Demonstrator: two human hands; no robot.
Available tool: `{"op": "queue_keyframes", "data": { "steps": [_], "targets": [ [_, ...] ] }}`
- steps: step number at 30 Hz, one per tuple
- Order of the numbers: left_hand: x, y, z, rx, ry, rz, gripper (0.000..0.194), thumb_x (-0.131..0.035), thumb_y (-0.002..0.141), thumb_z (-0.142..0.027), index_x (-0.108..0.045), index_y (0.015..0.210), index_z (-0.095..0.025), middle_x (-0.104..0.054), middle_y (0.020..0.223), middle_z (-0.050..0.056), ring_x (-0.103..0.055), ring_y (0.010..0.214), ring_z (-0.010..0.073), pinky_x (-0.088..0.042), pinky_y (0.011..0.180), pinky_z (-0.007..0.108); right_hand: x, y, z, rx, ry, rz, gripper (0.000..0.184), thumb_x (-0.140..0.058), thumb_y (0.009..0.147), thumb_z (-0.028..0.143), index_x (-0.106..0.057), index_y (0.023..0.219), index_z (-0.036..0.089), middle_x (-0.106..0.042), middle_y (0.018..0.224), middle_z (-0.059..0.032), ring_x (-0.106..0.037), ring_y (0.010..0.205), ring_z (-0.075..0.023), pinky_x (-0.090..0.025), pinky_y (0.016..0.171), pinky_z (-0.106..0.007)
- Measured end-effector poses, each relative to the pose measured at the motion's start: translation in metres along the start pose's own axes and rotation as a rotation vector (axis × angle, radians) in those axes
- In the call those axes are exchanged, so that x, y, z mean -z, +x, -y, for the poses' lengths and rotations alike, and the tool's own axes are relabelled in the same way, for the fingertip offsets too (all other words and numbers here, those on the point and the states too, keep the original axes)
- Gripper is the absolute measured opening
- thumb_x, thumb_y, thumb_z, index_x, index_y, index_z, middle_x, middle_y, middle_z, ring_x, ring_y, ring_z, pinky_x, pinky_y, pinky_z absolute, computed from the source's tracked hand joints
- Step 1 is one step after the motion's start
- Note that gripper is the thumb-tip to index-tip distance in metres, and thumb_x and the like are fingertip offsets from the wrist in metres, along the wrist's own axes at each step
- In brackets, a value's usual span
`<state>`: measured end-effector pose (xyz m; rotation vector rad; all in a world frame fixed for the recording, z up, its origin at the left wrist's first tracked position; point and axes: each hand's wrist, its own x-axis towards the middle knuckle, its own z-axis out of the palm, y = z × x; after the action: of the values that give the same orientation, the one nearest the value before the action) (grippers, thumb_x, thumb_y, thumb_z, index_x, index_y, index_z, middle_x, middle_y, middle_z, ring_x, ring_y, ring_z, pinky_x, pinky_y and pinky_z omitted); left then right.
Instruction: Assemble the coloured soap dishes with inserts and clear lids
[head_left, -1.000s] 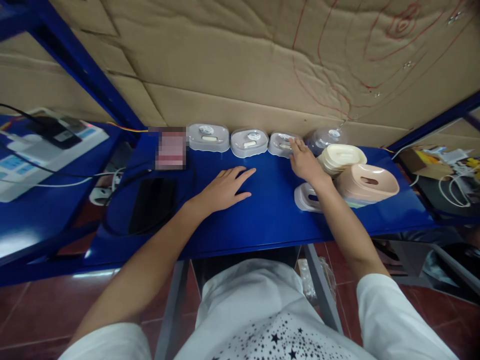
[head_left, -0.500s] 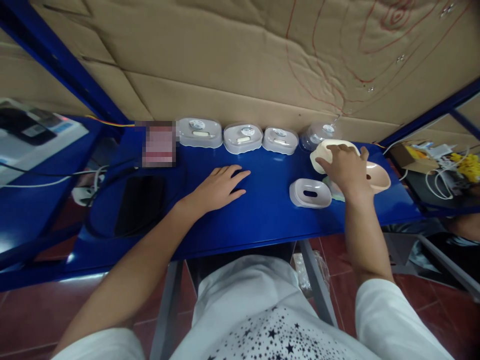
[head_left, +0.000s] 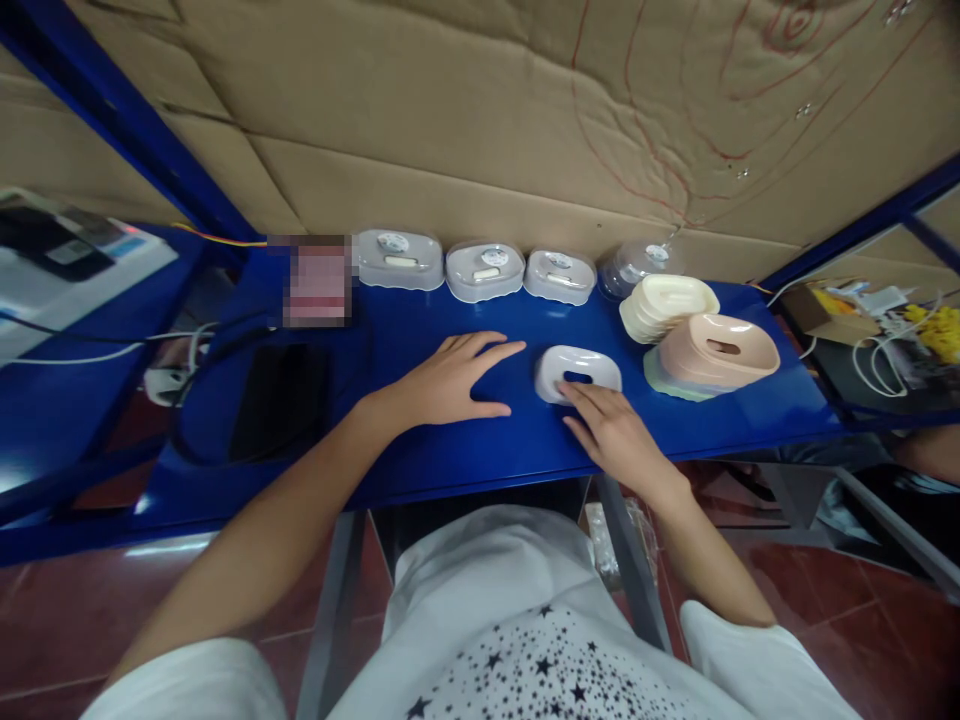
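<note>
The white dish (head_left: pixel 551 376) sits on the tabletop (head_left: pixel 480 455) between my hands, slot facing up. My right hand (head_left: pixel 613 432) has its fingertips over the near rim; I cannot tell whether the thumb grips too. With so one-sided a hold, the dish could tip or skid on the glossy surface. My left hand (head_left: pixel 450 385) is spread wide, apart from it, bracing nothing. A slip rightward could knock the peach-topped stack (head_left: pixel 694 362); backward, the clear-covered boxes (head_left: pixel 480 284).
</note>
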<state>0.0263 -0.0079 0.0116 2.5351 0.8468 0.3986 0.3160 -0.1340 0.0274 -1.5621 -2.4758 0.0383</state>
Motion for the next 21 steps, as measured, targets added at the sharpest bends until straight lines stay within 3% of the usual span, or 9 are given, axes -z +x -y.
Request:
{"op": "queue_keyframes", "data": {
  "steps": [2,4,8,12,15,18,21],
  "targets": [
    [-0.005,0.001,-0.006,-0.045,-0.046,0.004,0.096,-0.084,0.087,-0.059,-0.039,0.168,-0.034,-0.036,0.172,0.013,-0.036,0.158,0.0402,-0.034,0.128,0.057,0.002,0.01,0.009,0.118,0.14,-0.013,0.054,-0.043,0.112,0.028,-0.044,0.166,0.024,-0.06,0.158,-0.0111,-0.059,0.145,-0.0264,-0.053,0.12,-0.054],
    [-0.009,0.003,-0.008,-0.086,-0.038,-0.011,0.089,-0.086,0.085,-0.056,-0.049,0.162,-0.033,-0.035,0.172,0.015,-0.034,0.159,0.0416,-0.032,0.129,0.059,0.011,0.017,0.006,0.148,0.184,-0.078,0.055,-0.042,0.112,0.027,-0.043,0.167,0.026,-0.058,0.16,-0.0088,-0.055,0.15,-0.024,-0.049,0.125,-0.054],
    [-0.007,0.003,-0.004,-0.106,0.057,-0.052,0.053,-0.083,0.092,-0.045,-0.069,0.139,-0.025,-0.04,0.169,0.018,-0.038,0.158,0.0411,-0.034,0.127,0.061,0.045,0.011,-0.031,-0.103,-0.005,-0.27,0.049,-0.043,0.11,0.03,-0.058,0.156,0.024,-0.064,0.153,-0.0107,-0.058,0.147,-0.0285,-0.043,0.127,-0.058],
    [0.0,0.0,-0.004,-0.132,0.112,-0.089,0.032,-0.076,0.097,-0.036,-0.074,0.125,-0.02,-0.039,0.169,0.019,-0.039,0.157,0.039,-0.038,0.126,0.058,0.073,-0.004,-0.066,-0.307,-0.233,-0.392,0.047,-0.042,0.109,0.037,-0.065,0.147,0.02,-0.068,0.148,-0.0137,-0.06,0.145,-0.0301,-0.044,0.125,-0.057],
    [-0.003,0.001,-0.008,-0.175,0.096,-0.082,0.038,-0.076,0.095,-0.033,-0.072,0.132,-0.023,-0.037,0.172,0.016,-0.037,0.159,0.0379,-0.037,0.127,0.057,0.073,0.002,-0.067,-0.289,-0.295,-0.323,0.049,-0.038,0.11,0.035,-0.064,0.147,0.018,-0.068,0.148,-0.0145,-0.059,0.144,-0.0302,-0.044,0.123,-0.055],
    [-0.011,0.004,-0.01,-0.2,0.09,-0.063,0.034,-0.072,0.1,-0.035,-0.071,0.132,-0.024,-0.043,0.168,0.015,-0.038,0.159,0.0363,-0.037,0.127,0.056,0.06,0.029,-0.061,-0.273,-0.363,-0.193,0.054,-0.037,0.109,0.033,-0.054,0.157,0.014,-0.06,0.157,-0.017,-0.052,0.151,-0.0323,-0.037,0.127,-0.057],
    [-0.014,0.006,-0.009,-0.177,0.11,-0.069,0.029,-0.069,0.103,-0.035,-0.072,0.129,-0.022,-0.051,0.161,0.016,-0.044,0.154,0.0344,-0.042,0.123,0.054,0.051,0.066,-0.068,-0.406,-0.482,-0.126,0.063,-0.039,0.108,0.033,-0.042,0.162,0.001,-0.051,0.162,-0.0273,-0.044,0.155,-0.0384,-0.031,0.127,-0.062]
  ]
}}
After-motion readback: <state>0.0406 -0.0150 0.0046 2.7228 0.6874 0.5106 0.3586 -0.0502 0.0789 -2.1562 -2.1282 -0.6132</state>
